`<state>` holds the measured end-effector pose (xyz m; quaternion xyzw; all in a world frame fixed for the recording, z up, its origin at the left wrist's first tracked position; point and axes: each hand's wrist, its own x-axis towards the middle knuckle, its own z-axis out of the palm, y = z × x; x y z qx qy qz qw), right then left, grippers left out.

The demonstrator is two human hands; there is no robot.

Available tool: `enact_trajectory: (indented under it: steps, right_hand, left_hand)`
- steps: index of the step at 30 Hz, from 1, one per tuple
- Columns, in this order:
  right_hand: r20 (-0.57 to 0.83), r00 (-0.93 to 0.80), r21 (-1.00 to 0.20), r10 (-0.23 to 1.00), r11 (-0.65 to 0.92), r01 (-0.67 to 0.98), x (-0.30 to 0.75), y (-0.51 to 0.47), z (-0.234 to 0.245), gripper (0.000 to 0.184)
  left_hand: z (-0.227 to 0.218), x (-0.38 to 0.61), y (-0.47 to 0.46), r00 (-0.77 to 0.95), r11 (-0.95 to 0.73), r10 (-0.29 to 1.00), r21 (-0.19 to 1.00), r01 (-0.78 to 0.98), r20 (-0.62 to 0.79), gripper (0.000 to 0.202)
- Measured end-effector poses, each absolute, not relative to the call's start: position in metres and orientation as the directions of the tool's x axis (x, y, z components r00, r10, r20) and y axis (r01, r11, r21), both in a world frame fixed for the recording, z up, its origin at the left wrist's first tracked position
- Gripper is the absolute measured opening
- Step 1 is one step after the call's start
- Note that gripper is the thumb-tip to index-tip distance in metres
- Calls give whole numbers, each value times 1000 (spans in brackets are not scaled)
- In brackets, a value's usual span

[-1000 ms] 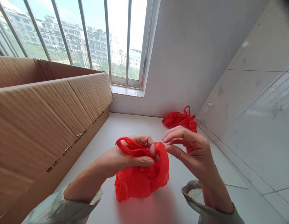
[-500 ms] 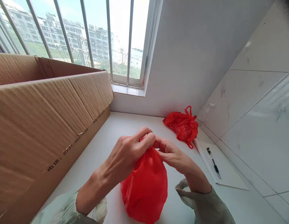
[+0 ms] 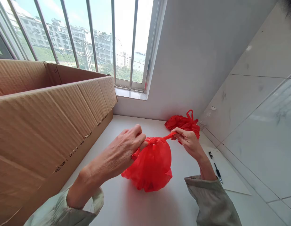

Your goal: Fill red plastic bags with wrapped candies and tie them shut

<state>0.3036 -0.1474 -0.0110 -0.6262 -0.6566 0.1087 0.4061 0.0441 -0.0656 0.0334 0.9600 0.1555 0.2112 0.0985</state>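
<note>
A full red plastic bag (image 3: 151, 164) rests on the white counter (image 3: 126, 201) in front of me. My left hand (image 3: 126, 150) is closed on one of its handles at the bag's top left. My right hand (image 3: 186, 139) is closed on the other handle, which is stretched taut out to the right. A knot sits between the two hands at the top of the bag. A second red bag (image 3: 183, 123), tied, lies behind my right hand near the wall corner.
A large open cardboard box (image 3: 49, 116) fills the left side. A sheet of paper (image 3: 230, 179) with a black pen (image 3: 216, 168) lies at the right by the tiled wall (image 3: 260, 110). A barred window (image 3: 100, 40) is at the back.
My hands were together at the bag's top; they have now drawn apart, each pulling a handle sideways. The bag has flattened and the knot is tighter.
</note>
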Motion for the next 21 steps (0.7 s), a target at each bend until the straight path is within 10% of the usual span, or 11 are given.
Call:
enact_trajectory:
  steps: [10,16,21]
  right_hand:
    - [219,261,-698,940,-36,715,372,-124,-82,35]
    - [209,277,-656,938,-75,751,347,-133,-66,28]
    - [130,309,-841,942,-60,538,350,-132,-82,31]
  left_hand:
    - [12,30,-48,863,-809,490,433,398,121,24]
    - [-1,28,-43,878,-801,431,536,266,209,35]
    - [-2,26,-36,883,-780,399,597,186,247,37]
